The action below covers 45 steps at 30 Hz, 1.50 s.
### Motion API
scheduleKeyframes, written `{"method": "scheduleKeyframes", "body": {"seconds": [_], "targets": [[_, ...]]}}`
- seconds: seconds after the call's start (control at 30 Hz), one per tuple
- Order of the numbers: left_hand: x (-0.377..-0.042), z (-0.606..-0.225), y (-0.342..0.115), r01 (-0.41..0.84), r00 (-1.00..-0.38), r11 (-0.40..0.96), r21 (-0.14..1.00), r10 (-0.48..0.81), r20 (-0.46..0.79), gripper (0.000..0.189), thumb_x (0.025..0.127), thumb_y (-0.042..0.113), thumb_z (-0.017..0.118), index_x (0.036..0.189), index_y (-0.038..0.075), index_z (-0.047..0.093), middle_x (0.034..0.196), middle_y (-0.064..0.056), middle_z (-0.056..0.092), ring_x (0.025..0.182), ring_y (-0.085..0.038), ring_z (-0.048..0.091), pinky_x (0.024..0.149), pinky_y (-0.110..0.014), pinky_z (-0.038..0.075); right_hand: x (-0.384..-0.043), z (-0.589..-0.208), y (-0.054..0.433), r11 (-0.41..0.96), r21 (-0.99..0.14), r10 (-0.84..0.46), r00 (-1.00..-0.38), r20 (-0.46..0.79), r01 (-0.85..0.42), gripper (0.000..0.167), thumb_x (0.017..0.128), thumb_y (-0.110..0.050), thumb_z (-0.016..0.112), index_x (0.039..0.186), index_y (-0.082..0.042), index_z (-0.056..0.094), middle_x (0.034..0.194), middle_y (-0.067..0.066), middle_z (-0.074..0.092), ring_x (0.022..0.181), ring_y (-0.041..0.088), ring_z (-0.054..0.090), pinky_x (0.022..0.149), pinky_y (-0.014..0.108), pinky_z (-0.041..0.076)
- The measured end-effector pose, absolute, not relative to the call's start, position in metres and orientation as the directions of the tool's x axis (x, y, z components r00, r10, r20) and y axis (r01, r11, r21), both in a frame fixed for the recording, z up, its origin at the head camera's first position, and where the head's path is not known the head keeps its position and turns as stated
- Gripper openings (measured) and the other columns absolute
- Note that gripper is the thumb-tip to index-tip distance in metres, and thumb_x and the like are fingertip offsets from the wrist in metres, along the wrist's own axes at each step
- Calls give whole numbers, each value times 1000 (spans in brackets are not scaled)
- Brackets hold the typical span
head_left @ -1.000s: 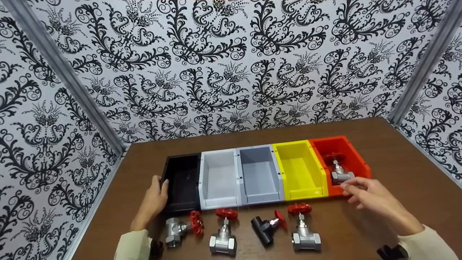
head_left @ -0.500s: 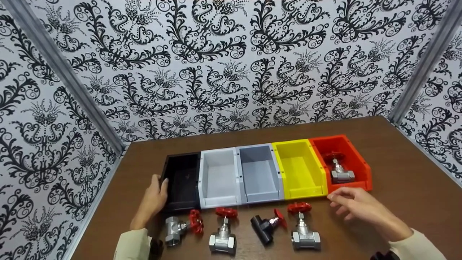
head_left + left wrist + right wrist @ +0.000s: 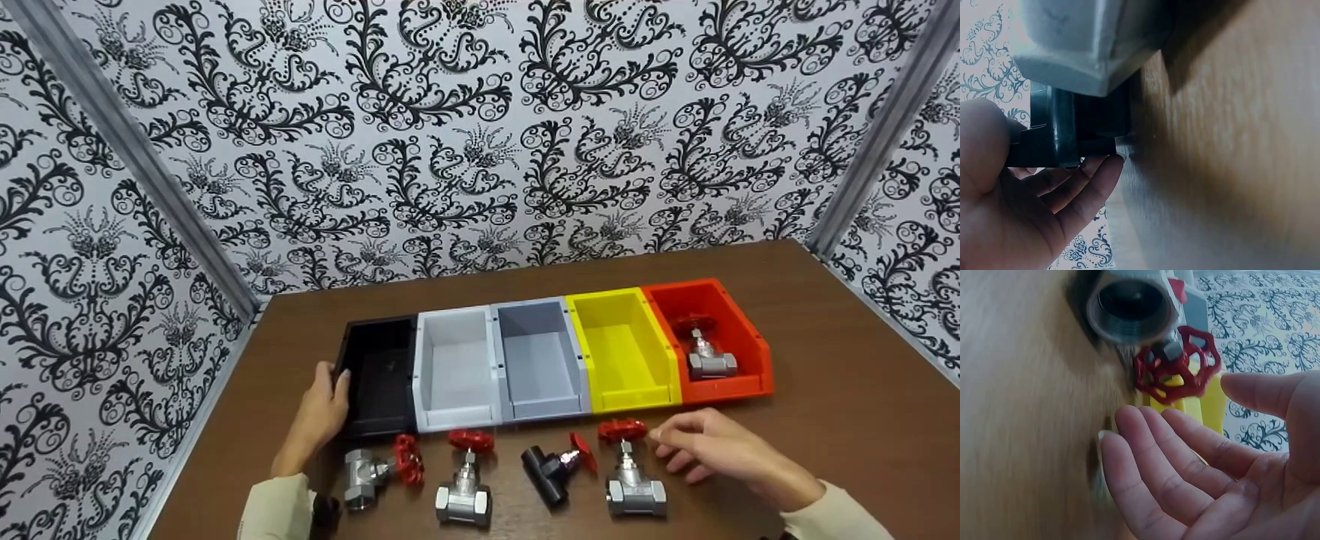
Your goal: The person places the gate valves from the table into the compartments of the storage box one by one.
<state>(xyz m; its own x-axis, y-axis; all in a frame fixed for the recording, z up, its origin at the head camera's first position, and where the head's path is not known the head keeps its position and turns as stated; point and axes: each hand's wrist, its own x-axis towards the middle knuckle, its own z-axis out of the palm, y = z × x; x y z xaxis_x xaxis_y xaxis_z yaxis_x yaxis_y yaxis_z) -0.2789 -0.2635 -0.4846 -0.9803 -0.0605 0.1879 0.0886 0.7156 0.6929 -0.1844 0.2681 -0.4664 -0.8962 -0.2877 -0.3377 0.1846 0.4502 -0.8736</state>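
Note:
My left hand (image 3: 319, 414) grips the left side of the black bin (image 3: 375, 382), thumb at the rim; in the left wrist view its fingers (image 3: 1086, 194) curl against the dark plastic. My right hand (image 3: 720, 452) holds nothing. Its fingers are relaxed and spread from the thumb, right beside the red handwheel (image 3: 1185, 371) of the rightmost metal gate valve (image 3: 636, 496). Another metal valve (image 3: 711, 364) with a red handwheel stands inside the red bin (image 3: 742, 386).
Joined to the black bin are a white bin (image 3: 457, 416), a grey bin (image 3: 545, 410) and a yellow bin (image 3: 634, 401). In front lie an angled metal valve (image 3: 361, 480), an upright metal valve (image 3: 463, 502) and a black-bodied valve (image 3: 546, 476). A patterned wall (image 3: 480, 187) stands behind.
My right hand has moved from the front of the red bin leftward and nearer, to the rightmost loose valve. My left hand has stayed at the black bin.

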Motion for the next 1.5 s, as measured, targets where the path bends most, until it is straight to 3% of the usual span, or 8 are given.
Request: {"method": "scheduleKeyframes", "body": {"seconds": [0.27,0.57,0.87,1.13,1.5], "targets": [[-278,-485,-263,90,-978,714,694,-68,197,22,106,20,43,116,0,43,95,-26,64,82,-36,66,74,-52,50,-185,-471,258,407,-898,-353,-878,-323,167,38,100,-29,58,115,4,66,107,14,70,90,25,68,70,40,56],[-279,-485,-264,112,-973,715,690,-64,223,22,106,19,44,115,-1,43,96,-27,64,83,-38,64,76,-54,49,-183,-478,251,274,-928,-403,-846,-348,251,34,102,-26,54,115,3,64,109,8,68,91,19,63,69,36,54],[-280,-485,-265,93,-980,729,678,-55,193,22,107,21,42,114,1,43,96,-24,64,81,-34,63,75,-51,49,-178,-479,242,228,-920,-358,-851,-384,319,34,100,-27,56,117,1,64,105,7,63,91,19,60,72,34,52],[-280,-487,-267,90,-982,732,675,-48,182,22,107,21,42,114,1,42,96,-25,64,82,-34,64,74,-51,49,-176,-483,231,226,-931,-370,-859,-354,286,33,98,-23,59,115,5,60,87,1,61,80,13,56,64,25,50],[-281,-487,-267,82,-983,730,678,-53,175,22,107,22,42,115,1,42,97,-26,63,84,-35,63,75,-52,48,-174,-485,231,209,-948,-388,-870,-304,239,38,96,-15,59,122,12,52,92,4,61,83,15,55,67,26,48]]}}
